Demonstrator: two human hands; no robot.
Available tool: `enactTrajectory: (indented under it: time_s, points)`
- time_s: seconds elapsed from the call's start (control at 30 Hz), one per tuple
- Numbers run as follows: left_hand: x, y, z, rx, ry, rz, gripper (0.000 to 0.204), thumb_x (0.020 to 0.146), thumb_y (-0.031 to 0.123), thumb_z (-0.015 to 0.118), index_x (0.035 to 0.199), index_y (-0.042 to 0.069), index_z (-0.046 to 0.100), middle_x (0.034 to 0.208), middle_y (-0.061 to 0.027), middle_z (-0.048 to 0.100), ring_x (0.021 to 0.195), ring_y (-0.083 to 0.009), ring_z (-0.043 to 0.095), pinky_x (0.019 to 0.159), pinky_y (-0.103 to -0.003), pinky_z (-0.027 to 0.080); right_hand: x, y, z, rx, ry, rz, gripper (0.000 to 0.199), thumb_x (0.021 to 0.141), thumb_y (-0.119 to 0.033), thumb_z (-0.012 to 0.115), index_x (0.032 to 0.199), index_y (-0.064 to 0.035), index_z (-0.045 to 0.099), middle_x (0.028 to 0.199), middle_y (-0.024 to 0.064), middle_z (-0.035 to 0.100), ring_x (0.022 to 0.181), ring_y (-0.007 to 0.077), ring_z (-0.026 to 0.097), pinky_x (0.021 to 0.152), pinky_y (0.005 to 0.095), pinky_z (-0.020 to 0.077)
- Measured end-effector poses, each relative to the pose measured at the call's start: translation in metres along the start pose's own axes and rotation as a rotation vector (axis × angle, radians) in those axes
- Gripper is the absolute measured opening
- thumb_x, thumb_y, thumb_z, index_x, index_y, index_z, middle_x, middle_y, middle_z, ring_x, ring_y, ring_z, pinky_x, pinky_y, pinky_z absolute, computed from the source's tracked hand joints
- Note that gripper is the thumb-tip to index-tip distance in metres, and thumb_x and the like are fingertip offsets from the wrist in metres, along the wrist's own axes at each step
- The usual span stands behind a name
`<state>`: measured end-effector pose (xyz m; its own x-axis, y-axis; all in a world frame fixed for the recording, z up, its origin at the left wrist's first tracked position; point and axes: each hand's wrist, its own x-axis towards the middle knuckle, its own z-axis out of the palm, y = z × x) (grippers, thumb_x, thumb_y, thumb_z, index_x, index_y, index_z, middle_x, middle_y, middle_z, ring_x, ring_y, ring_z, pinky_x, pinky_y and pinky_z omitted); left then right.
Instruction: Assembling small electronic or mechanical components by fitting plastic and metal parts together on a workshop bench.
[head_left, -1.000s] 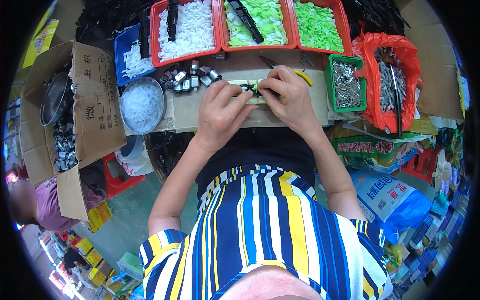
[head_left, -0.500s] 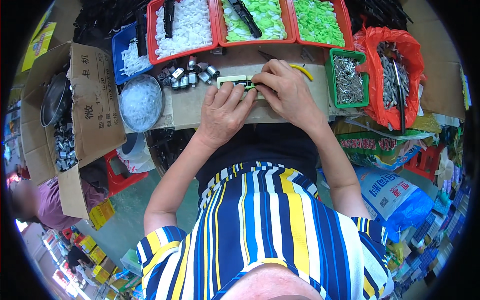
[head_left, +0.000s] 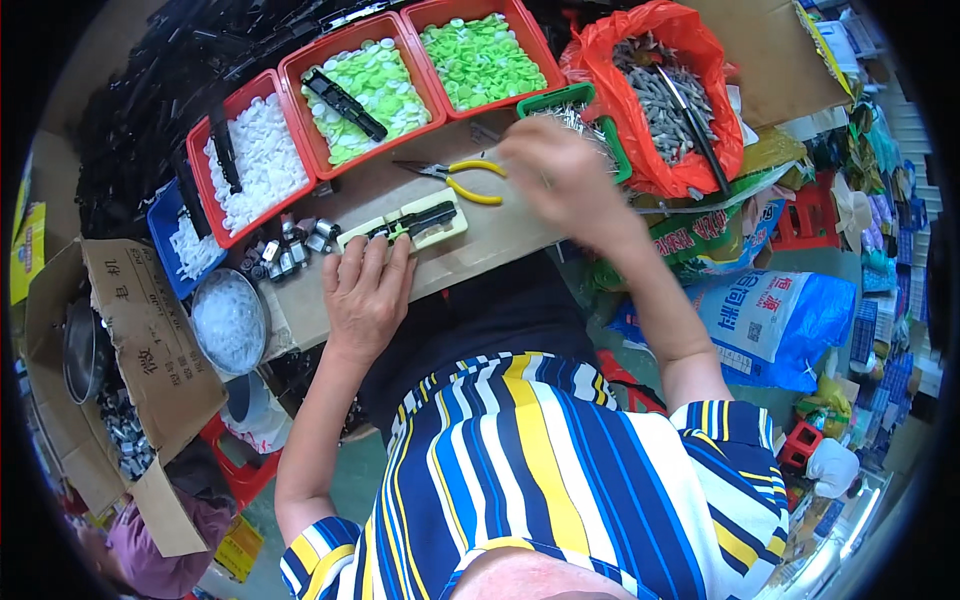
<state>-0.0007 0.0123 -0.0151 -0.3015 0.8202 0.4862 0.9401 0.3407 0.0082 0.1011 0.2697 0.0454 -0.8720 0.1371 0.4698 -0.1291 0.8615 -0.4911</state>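
Note:
A cream-coloured holder (head_left: 450,228) lies on the work board with a slim black plastic housing (head_left: 428,216) set in it. The fingertips of my left hand (head_left: 366,300) are closed on the near left end of the holder, covering part of it. My right hand (head_left: 568,185) is raised over the right end of the board, beside the green box of metal pins (head_left: 566,97). It is smeared by motion, so its fingers cannot be read. Pliers with yellow handles (head_left: 462,182) lie on the board between the holder and the red trays.
Red trays hold white parts (head_left: 262,165) and green parts (head_left: 480,65). Small metal motors (head_left: 290,252) sit left of the holder, near a round dish (head_left: 230,318). An orange-red bag (head_left: 640,150) of grey parts stands at right, a cardboard box (head_left: 150,340) at left.
My right hand has left the holder and moved right toward the green box. My left hand stays at the holder. The view has turned, and the pliers now show fully.

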Motion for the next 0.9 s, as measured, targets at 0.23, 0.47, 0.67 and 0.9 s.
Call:
enactTrajectory:
  time_s: [0.23,0.47,0.67,0.9]
  points:
    - [0.002,-0.007,-0.021,-0.148,-0.002,-0.113,0.03,0.077,0.018,0.076,0.106,0.01,0.069,0.102,-0.0063,0.061,0.105,-0.0258,0.054,0.087,-0.04,0.039,-0.025,0.149,-0.091,-0.483,0.116,0.301,0.02,0.086,-0.013,0.064,0.102,-0.0011,0.064,0.096,0.0176,0.063,0.088,0.0351,0.062,0.079,0.0432,0.0491]
    - [0.005,-0.046,-0.041,-0.103,0.11,-0.267,0.023,0.076,0.016,0.075,0.097,0.008,0.069,0.094,-0.0048,0.061,0.101,-0.027,0.055,0.085,-0.041,0.04,-0.029,0.235,-0.114,-0.59,-0.146,0.37,0.021,0.085,-0.013,0.065,0.102,-0.0003,0.063,0.095,0.0213,0.061,0.091,0.0391,0.061,0.08,0.0449,0.0488]
    - [-0.014,-0.12,-0.069,0.116,0.175,-0.521,0.012,0.075,0.01,0.073,0.086,0.005,0.072,0.088,-0.0094,0.065,0.092,-0.03,0.057,0.081,-0.042,0.044,-0.019,0.239,-0.099,-0.337,0.006,0.389,0.024,0.092,-0.018,0.064,0.108,0.0008,0.064,0.099,0.0152,0.065,0.095,0.0276,0.064,0.086,0.0348,0.0484]
    - [-0.03,-0.219,-0.054,0.367,0.001,-0.606,0.017,0.075,-0.001,0.064,0.091,0.001,0.07,0.095,-0.0152,0.062,0.095,-0.0342,0.057,0.08,-0.044,0.051,-0.019,0.199,-0.107,-0.217,0.052,0.467,0.026,0.092,-0.016,0.067,0.11,0.0029,0.064,0.104,0.0103,0.067,0.098,0.0203,0.062,0.091,0.0303,0.0453]
